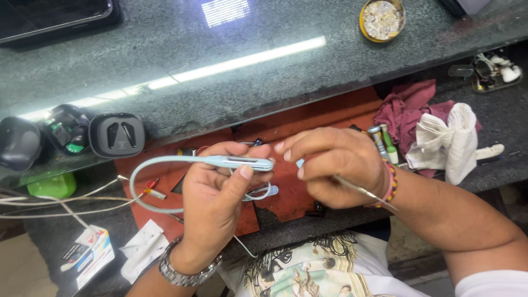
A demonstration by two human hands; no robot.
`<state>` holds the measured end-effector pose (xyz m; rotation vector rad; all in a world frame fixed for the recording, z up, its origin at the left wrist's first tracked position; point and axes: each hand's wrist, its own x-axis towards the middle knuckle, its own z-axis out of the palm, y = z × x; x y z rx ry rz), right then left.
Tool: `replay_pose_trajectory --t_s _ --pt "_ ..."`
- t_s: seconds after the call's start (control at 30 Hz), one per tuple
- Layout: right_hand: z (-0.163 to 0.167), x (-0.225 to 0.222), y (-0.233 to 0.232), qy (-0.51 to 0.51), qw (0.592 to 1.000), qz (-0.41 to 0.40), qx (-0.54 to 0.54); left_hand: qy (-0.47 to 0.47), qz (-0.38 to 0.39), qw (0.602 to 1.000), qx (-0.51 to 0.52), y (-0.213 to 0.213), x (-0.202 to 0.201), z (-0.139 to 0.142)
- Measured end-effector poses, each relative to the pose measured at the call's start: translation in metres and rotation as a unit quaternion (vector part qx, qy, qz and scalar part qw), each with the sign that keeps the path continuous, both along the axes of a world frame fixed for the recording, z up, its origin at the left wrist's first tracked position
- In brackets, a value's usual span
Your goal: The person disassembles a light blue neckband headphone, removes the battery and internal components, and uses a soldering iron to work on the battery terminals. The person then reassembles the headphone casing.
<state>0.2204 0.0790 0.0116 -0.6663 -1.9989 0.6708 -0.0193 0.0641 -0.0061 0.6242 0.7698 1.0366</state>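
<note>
Gripping a pale blue neckband earphone above the red mat, the left hand pinches its housing. The right hand closes on thin tweezers at the housing's end.

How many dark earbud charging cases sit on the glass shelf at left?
3: one at the far left edge, an open one with green inside, and a grey open one to its right. Others may lie out of frame.

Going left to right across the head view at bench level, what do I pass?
Green object → dark earbud case → left hand gripping the pale blue neckband earphone → right hand with a thin metal tool → maroon cloth → white cloth.
</note>
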Motion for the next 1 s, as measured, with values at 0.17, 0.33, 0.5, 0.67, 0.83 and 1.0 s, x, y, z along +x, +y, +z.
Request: replay_pose_trajectory --t_s 0.17,0.33,0.5,0.67,0.83,1.0 --pt "0.005 0.0 0.0 0.004 0.998 -0.024 -0.061 -0.079 -0.018 0.997 -0.003 -0.001 0.001 -0.002" --pt "0.008 -0.005 -0.003 -0.045 0.996 -0.035 -0.068 -0.106 -0.054 0.992 -0.039 0.0 0.004 -0.003" --pt "0.014 -0.002 -0.002 -0.111 0.991 -0.047 -0.066 -0.115 -0.081 0.989 -0.056 0.0 0.006 -0.002" --pt "0.018 0.002 0.01 -0.111 0.993 0.014 0.038 -0.096 -0.11 0.988 -0.05 0.002 0.006 -0.002" --pt "0.021 0.007 0.017 -0.133 0.988 0.059 0.056 -0.092 -0.126 0.987 -0.039 0.002 0.008 -0.005" --pt "0.024 0.01 0.015 -0.154 0.985 0.067 0.04 -0.082 -0.125 0.988 -0.037 -0.001 0.01 -0.01"
